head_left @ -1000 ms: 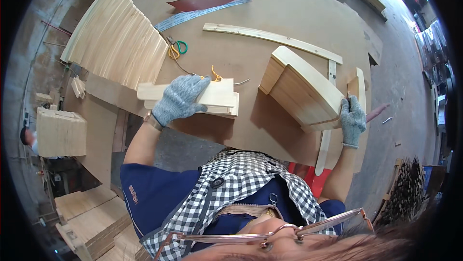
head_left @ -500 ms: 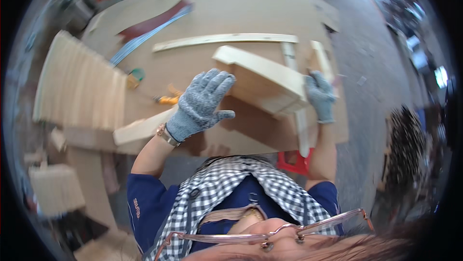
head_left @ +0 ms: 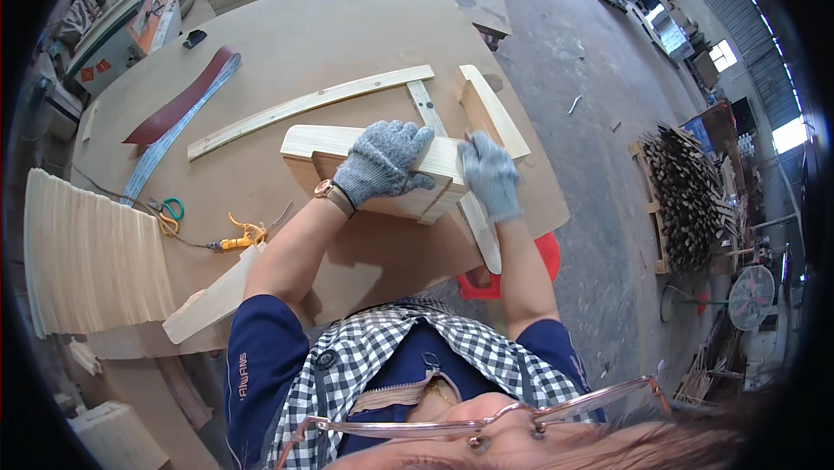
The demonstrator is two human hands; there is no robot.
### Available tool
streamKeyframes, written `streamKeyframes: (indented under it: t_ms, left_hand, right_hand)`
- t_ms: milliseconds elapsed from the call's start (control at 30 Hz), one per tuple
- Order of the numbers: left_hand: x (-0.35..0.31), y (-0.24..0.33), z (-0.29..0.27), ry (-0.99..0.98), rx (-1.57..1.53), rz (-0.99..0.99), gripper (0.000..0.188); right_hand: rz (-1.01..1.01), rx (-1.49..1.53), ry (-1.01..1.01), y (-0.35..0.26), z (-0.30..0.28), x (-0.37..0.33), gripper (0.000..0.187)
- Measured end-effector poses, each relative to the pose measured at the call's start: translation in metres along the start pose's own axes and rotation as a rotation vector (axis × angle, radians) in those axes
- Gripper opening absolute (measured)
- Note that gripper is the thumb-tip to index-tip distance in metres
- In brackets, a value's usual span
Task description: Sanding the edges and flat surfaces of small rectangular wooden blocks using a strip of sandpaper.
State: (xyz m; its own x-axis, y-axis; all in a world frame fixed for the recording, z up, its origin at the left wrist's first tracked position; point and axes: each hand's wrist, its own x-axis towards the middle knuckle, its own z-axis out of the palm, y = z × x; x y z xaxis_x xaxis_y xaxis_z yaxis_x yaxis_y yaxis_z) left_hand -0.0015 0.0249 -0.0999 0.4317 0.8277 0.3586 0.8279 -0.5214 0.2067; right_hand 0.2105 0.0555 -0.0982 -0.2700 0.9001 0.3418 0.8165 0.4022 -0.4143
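Observation:
A pale wooden piece of joined boards [head_left: 317, 138] stands on the worktable in front of me. My left hand [head_left: 385, 162], in a grey knit glove, lies over its top edge, fingers wrapped across and thumb on the near side. At the right end of that piece is my gloved right hand [head_left: 489, 173], its fingers curled against the end; whatever they may hold is hidden. Just beyond that hand, another wooden piece [head_left: 493, 112] stands on edge. A narrow strip with dark spots [head_left: 479, 231] runs beneath the joined boards toward the table's near edge.
A long wooden strip [head_left: 304, 111] and a dark red sanding belt [head_left: 182, 101] lie farther back. On the left are stacked boards [head_left: 95, 257], scissors [head_left: 169, 216], a yellow air gun [head_left: 243, 235] and a loose board [head_left: 208, 301]. A red stool [head_left: 547, 254] stands below the near right table edge.
My left hand has come down onto the wooden piece from its raised, flat pose. My right hand has closed in on the piece's end. The view has shifted, showing more floor at right.

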Motion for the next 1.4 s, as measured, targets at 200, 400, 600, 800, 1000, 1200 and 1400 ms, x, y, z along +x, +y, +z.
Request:
streamKeyframes:
  t_ms: [200,400,600,800,1000,1200,1400]
  left_hand:
    - [0.006,0.005,-0.003,0.056,0.008,0.027,0.079]
    - [-0.002,0.003,-0.006,0.038,-0.009,-0.05,0.077]
    - [-0.004,0.014,0.017,0.377,0.386,-0.052,0.072]
    - [0.01,0.036,-0.016,-0.146,-0.055,-0.255,0.083]
    - [0.007,0.021,0.084,0.382,-0.256,-0.171,0.057]
    - [0.008,0.033,0.044,0.311,0.309,-0.251,0.043]
    - [0.01,0.031,0.01,0.205,0.106,-0.149,0.033]
  right_hand:
    - [0.086,-0.007,0.006,0.029,0.023,0.062,0.024]
    - [-0.35,-0.138,0.045,-0.009,0.022,0.055,0.012]
    - [-0.598,-0.002,0.204,-0.014,-0.009,0.045,0.008]
    - [-0.581,0.051,-0.049,-0.089,0.019,0.114,0.018]
    - [-0.581,-0.075,-0.7,-0.206,0.072,0.11,0.025]
    - [-0.831,-0.201,-0.619,-0.203,0.072,0.09,0.022]
    - [-1.108,-0.098,-0.528,-0.196,0.083,0.084,0.014]
